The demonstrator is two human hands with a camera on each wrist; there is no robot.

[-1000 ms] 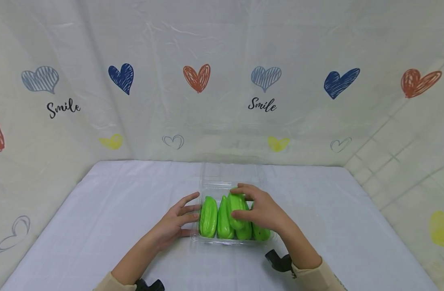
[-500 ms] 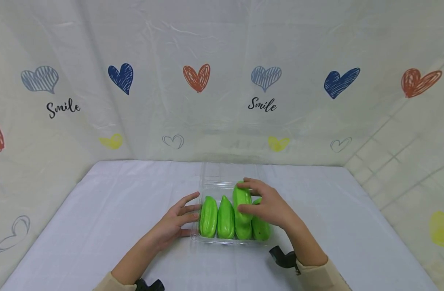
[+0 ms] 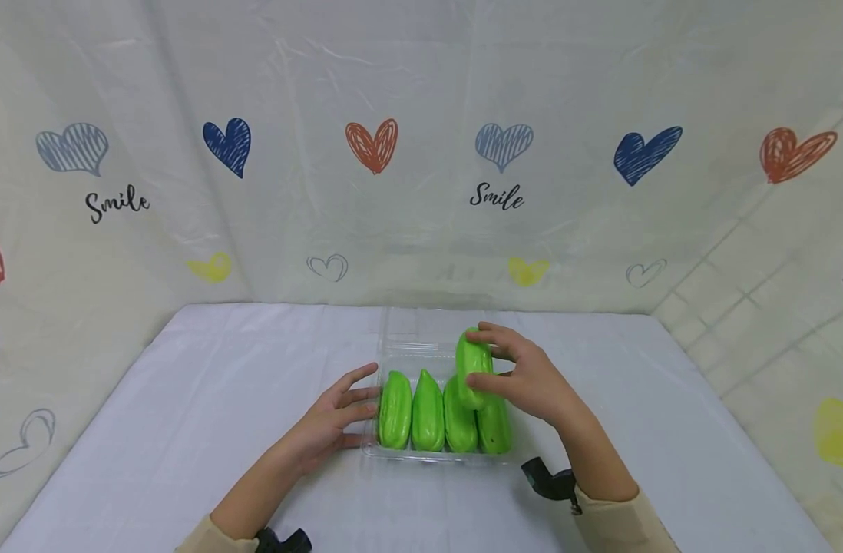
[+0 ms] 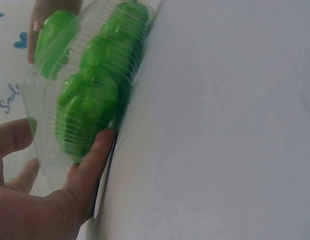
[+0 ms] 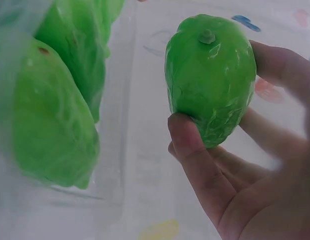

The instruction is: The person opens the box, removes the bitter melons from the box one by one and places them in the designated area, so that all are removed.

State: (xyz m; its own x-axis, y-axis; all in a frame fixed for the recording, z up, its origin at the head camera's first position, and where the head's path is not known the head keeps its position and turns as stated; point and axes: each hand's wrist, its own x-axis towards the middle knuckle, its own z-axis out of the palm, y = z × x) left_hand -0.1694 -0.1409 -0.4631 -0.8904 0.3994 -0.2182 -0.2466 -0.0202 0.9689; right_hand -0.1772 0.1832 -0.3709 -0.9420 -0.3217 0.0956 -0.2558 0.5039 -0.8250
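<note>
A long, ridged, glossy green vegetable point(image 3: 471, 372) is held up in my right hand point(image 3: 532, 378), thumb on the near side and fingers on the far side. The right wrist view shows a stubby stem end on this vegetable point(image 5: 209, 80). Below it, several similar green vegetables point(image 3: 428, 415) lie side by side in a clear plastic clamshell box point(image 3: 435, 458), whose lid point(image 3: 421, 329) is folded back. My left hand point(image 3: 321, 426) is at the box's left side with its fingers spread. In the left wrist view, its thumb point(image 4: 92, 167) lies along the box's lower edge.
A white cloth point(image 3: 207, 399) covers the table under the box. Behind it hangs a pale curtain point(image 3: 428, 223) printed with hearts and "Smile". Black wrist mounts point(image 3: 551, 480) sit near both sleeves.
My right hand has lifted the green vegetable up and to the right, away from the middle of the box, uncovering the one beneath. My left hand has stayed in place.
</note>
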